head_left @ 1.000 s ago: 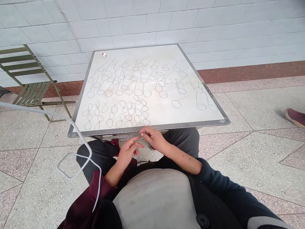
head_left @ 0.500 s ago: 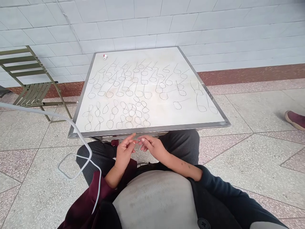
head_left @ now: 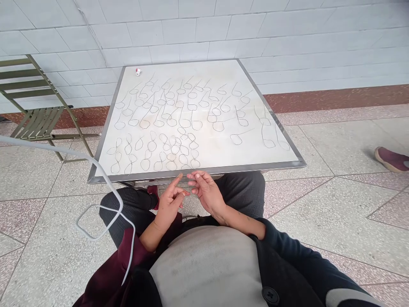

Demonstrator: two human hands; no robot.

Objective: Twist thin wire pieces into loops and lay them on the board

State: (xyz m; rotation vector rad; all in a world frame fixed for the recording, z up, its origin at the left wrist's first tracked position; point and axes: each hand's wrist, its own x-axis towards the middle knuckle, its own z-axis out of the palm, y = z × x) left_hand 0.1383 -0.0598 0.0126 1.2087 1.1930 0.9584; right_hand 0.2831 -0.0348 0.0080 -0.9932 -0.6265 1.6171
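Below the near edge of the table, over my lap, my left hand has its thumb pinched towards the fingers, with the index finger stretched out. My right hand is beside it, a small gap apart, thumb pressed against the fingertips. Whatever is in either pinch is too thin or small to make out. Just beyond, thin dark wire pieces lie on the white tabletop. Those at near left are twisted into figure-eight shapes, such as this double loop. Farther back, single loops with straight tails, like this looped wire, are spread in rows.
A small red-and-white object sits at the table's far left corner. To the left stands a folding slatted chair. A pale cable hangs in front at left. Another person's shoe is on the floor at right.
My hands have drawn slightly apart; the right hand has risen towards the table edge and turned more upright. The view has shifted slightly. The wire pieces on the table lie as before.
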